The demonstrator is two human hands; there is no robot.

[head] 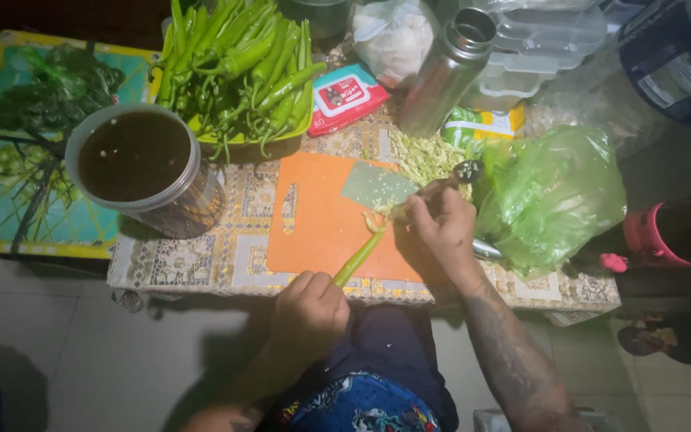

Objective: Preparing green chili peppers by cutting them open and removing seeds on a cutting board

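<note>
The left hand closes its fingers around the near end of a long green pepper lying on the orange cutting board, while the right hand grips a knife whose blade meets the pepper's far tip.

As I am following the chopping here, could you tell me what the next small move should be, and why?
Probably feed the pepper a little further under the knife. The left hand holds its stem end off the board, the right hand has the blade at its far tip, and most of its length looks uncut, with chopped bits piled beyond the blade.
</note>
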